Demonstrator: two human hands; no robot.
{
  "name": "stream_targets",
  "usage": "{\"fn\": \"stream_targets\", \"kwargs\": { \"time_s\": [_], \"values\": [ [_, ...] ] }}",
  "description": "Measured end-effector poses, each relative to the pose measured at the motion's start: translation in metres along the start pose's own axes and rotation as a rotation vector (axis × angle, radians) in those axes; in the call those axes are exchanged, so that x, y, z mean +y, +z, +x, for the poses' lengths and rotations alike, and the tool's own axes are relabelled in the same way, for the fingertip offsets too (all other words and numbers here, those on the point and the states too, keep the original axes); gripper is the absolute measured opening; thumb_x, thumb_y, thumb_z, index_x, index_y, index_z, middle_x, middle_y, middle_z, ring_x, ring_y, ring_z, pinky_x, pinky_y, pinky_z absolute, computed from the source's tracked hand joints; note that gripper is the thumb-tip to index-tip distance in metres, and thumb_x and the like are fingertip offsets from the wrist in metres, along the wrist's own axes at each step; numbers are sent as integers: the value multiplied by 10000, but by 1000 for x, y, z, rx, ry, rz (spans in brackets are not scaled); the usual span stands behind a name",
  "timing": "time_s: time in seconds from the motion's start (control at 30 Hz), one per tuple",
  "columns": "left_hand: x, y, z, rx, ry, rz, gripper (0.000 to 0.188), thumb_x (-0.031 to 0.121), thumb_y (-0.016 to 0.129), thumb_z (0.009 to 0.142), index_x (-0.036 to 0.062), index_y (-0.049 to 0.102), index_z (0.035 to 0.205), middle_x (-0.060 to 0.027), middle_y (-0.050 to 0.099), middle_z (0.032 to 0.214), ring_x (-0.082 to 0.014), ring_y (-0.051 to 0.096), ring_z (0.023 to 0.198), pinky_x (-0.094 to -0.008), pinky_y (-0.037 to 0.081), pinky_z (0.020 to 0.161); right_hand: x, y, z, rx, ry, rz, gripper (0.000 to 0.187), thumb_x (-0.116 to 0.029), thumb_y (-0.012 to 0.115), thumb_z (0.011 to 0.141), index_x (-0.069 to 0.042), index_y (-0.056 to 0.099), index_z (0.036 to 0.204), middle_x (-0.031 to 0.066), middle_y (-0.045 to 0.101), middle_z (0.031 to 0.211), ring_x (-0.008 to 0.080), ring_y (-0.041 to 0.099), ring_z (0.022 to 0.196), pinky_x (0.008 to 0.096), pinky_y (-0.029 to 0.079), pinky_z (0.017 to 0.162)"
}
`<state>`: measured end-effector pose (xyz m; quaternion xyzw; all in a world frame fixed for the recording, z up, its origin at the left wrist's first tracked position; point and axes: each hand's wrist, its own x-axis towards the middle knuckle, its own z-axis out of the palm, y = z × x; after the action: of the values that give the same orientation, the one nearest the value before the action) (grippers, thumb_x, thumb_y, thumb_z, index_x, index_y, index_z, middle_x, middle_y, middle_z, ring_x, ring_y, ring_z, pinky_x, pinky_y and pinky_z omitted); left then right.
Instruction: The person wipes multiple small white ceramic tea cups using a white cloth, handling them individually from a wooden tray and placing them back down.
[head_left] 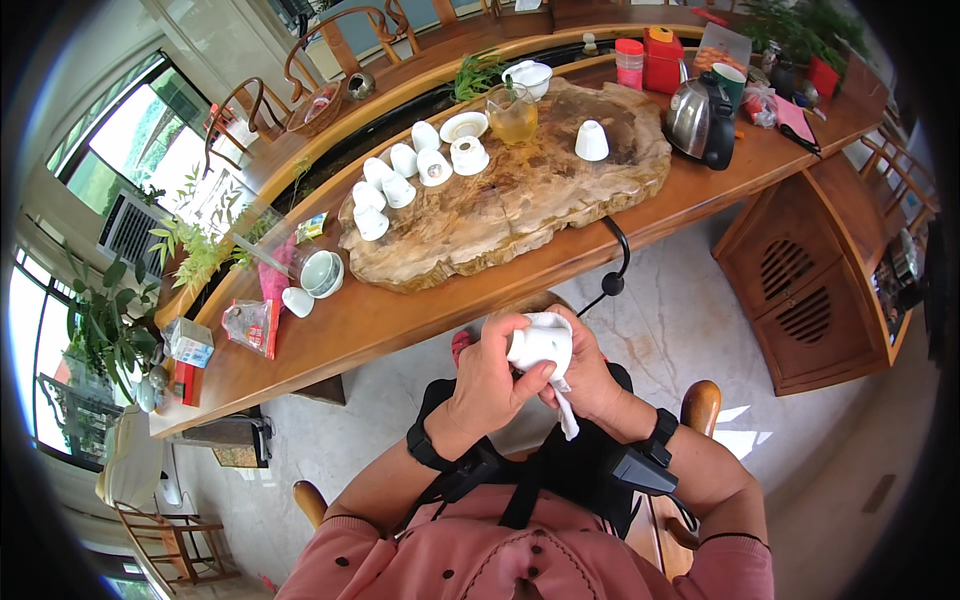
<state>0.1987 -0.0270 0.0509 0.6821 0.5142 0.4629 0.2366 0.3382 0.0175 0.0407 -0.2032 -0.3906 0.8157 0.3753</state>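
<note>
Over my lap, just off the table's near edge, my left hand (488,372) grips a small white teacup (527,346) with thumb and fingers. On the other side of the cup, my right hand (592,377) closes round a thin white cloth or tissue (567,414). The white material wraps the cup's right side, and one end of it hangs down between the hands. Part of the cup is hidden by my fingers. Beyond them, several white cups (398,190) stand grouped on a wooden slab tray (500,217). A lone white cup (592,142) stands upside down farther right.
A glass pitcher (512,118) of amber liquid and a white lidded bowl (528,79) are at the slab's back. A steel kettle (697,112) stands to its right. Left lie a greenish bowl (322,273) and a plastic packet (252,326). A black cable (612,283) hangs off the edge.
</note>
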Motion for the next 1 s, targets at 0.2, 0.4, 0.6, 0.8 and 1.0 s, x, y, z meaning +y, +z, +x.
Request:
{"fn": "stream_targets", "kwargs": {
  "time_s": [0.2, 0.4, 0.6, 0.8, 1.0],
  "values": [
    [11, -22, 18, -206, -419, -292, 354, 384, 436, 972, 35, 452, 1026, -106, 561, 793, -178, 553, 710, -311, 451, 586, -5, -6, 2, 247, -582, -961, 256, 9, 611, 670, -50, 499, 892, 147, 568, 729, 351, 608, 665, 390, 484, 596],
    [9, -7, 10, 46, 119, 282, 235, 243, 554, 891, 47, 494, 1007, -134, 613, 747, -329, 605, 620, -376, 466, 530, 8, -1, -2, 20, -38, -139, 166, -99, 626, 859, -96, 472, 919, 51, 538, 637, 176, 549, 446, 265, 406, 389],
    [3, -27, 2, -12, 300, 249, 316, 303, 591, 872, 62, 494, 1052, -123, 632, 819, -302, 623, 638, -369, 473, 531, 11, -3, 0, -39, -157, -408, 193, -113, 640, 832, -80, 485, 942, 58, 566, 693, 181, 586, 537, 305, 435, 440],
    [14, -27, -3, -129, -224, 7, 289, 333, 494, 939, 51, 457, 989, -144, 587, 749, -352, 602, 629, -410, 458, 560, 5, 3, -6, 79, -624, -1128, 312, 22, 626, 673, -39, 495, 949, 171, 574, 779, 364, 599, 720, 364, 488, 612],
    [23, -36, 0, 94, 396, 249, 353, 330, 629, 837, 68, 489, 1026, -126, 588, 744, -314, 591, 596, -380, 452, 506, -20, 34, -21, -55, 128, -154, 216, -26, 642, 797, -53, 485, 944, 54, 558, 717, 198, 619, 661, 305, 479, 594]
  ]
}}
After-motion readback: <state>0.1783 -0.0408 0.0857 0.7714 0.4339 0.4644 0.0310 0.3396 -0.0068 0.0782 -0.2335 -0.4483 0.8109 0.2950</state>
